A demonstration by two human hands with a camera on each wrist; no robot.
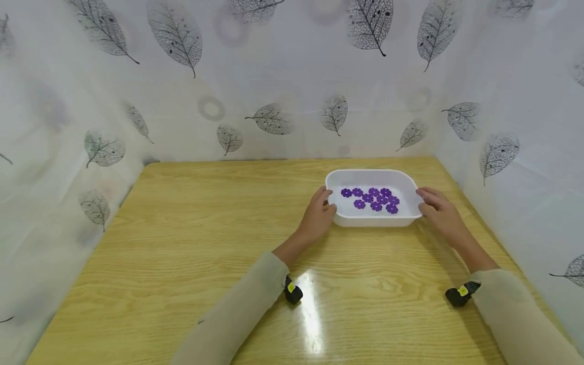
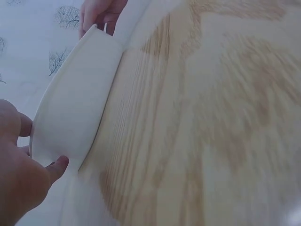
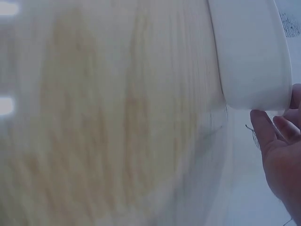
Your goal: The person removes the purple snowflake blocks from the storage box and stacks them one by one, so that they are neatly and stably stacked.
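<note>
A white oval-cornered plastic basin (image 1: 374,222) is at the right rear of the table, with several purple flower-shaped pieces (image 1: 367,197) lying flat on its floor. My left hand (image 1: 316,217) grips the basin's left end, fingertips over the rim and thumb at the near corner. At the opposite end my right hand (image 1: 441,215) holds the rim in the same way. In the left wrist view the left hand (image 2: 23,174) has its thumb against the basin's outer wall (image 2: 77,89). The right wrist view shows the right hand's (image 3: 284,160) fingers at the basin's end (image 3: 256,56).
The wood-grain table (image 1: 205,228) stretches left and forward of the basin. White leaf-printed sheets (image 1: 283,81) hang behind it and along both sides, close to the table's right edge. Small black devices (image 1: 293,291) sit at both sleeve cuffs.
</note>
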